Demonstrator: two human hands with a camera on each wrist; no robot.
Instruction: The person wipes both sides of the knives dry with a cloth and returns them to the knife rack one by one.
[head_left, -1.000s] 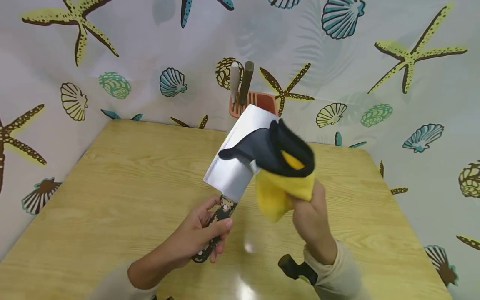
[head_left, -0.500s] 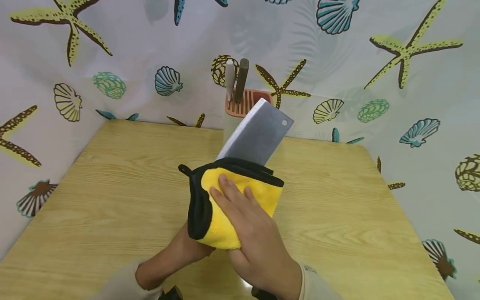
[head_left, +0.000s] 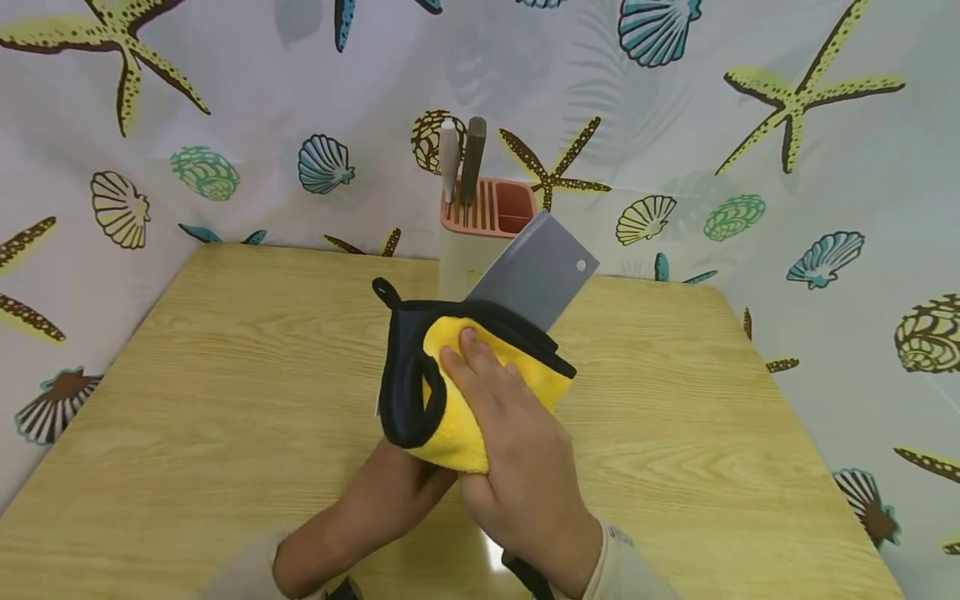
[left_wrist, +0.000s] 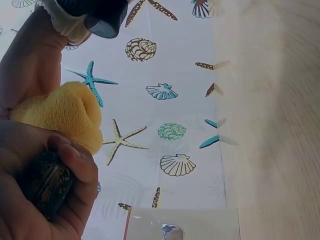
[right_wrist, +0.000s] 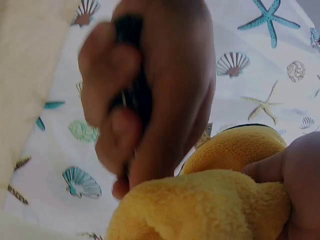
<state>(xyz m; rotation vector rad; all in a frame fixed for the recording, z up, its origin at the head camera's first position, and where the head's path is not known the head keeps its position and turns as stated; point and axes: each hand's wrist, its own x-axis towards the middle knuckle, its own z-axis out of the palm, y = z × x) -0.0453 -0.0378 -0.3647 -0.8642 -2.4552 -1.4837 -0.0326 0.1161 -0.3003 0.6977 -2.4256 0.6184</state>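
My left hand (head_left: 386, 492) grips the dark, mottled handle of a cleaver (head_left: 536, 271); in the left wrist view its fingers curl around that handle (left_wrist: 47, 185). The wide metal blade, with a small hole near one corner, points up and away to the right. A yellow cloth (head_left: 457, 425) with black edging and a small loop lies over the lower blade, hiding it. My right hand (head_left: 525, 467) holds the cloth against the blade, fingers extended across its top and thumb at its lower side. In the right wrist view, the bunched cloth (right_wrist: 195, 207) sits beside the left hand.
Behind the blade stands a knife block (head_left: 457, 258) with an orange slotted top, holding two tools with a white handle (head_left: 448, 154) and a dark handle (head_left: 472, 158). The wooden table (head_left: 262, 358) meets a shell-and-starfish patterned sheet (head_left: 390, 67) at the back and sides.
My right hand has brought the cloth from above and right of the blade down over its lower part. Since half a second ago, blade and cloth have shifted slightly right.
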